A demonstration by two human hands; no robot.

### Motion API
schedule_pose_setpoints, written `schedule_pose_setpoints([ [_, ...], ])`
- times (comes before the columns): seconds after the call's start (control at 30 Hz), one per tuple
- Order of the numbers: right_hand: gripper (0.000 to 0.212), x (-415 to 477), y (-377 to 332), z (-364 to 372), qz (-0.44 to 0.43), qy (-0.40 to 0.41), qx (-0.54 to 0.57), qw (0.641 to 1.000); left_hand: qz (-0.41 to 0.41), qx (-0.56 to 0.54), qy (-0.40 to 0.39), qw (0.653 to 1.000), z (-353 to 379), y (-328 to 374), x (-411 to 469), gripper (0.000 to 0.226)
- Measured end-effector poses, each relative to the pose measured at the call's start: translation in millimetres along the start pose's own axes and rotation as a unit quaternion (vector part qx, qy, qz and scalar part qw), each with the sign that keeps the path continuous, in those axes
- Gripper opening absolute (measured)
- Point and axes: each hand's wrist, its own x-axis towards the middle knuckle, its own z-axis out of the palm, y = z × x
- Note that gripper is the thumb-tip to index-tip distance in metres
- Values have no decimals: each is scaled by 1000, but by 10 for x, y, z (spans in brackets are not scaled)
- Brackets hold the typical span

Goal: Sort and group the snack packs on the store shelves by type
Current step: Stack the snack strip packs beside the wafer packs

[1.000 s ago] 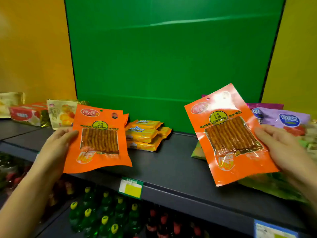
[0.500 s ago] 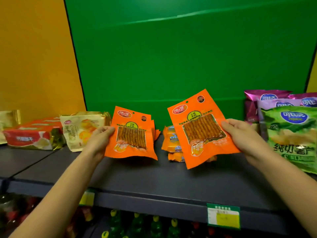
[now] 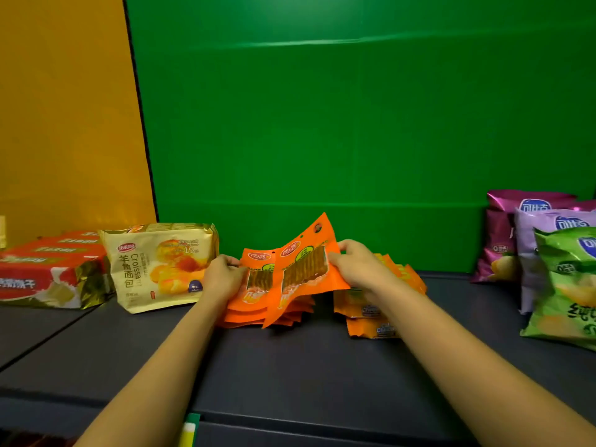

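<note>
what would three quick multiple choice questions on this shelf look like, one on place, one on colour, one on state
1. Where is the croissant bag?
A. left of the orange packs
B. right of the chip bags
C. under the shelf

2. What colour is the front chip bag?
A. red
B. green
C. blue

3. What is the right hand doing?
A. hanging free
B. resting flat on the shelf
C. holding an orange pack

Answers: 1 A, it stands beside the left hand. 2 B, its front is green. 3 C, fingers grip the pack's edge.

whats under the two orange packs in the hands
A stack of matching orange packs lies on the shelf beneath them; only their lower edges show, so their count is hidden.
</note>
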Motion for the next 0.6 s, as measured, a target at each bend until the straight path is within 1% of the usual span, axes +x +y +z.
schedule_pose_setpoints([
  [0.03,28,2,-31,92,2,-5,-4,1000,13,12,-3,1000,3,-20,16,10],
  [0.1,19,10,-76,246,5,-20,-13,1000,23,24,-12,999,-9,-56,50,11],
  [0.13,17,23,-95,309,9,-22,-22,999,21,23,-23,999,-24,-67,60,11],
  [0.2,28,74,-105,425,24,-5,-42,999,4,0,-54,999,-59,-89,84,17],
  [0.27,32,120,-94,534,37,19,-70,997,-11,-22,-91,996,-101,-102,88,29],
  [0.37,38,119,-72,678,72,47,-90,992,-30,-14,-121,992,-147,-101,56,43],
  [0.47,42,63,-45,761,90,63,-103,989,-43,8,-167,985,-155,-87,-19,47],
  [0.53,45,66,2,807,88,67,-118,987,-41,25,-172,984,-149,-77,-46,48],
  [0.6,45,59,54,858,95,52,-99,989,-45,12,-179,983,-153,-63,-53,44],
])
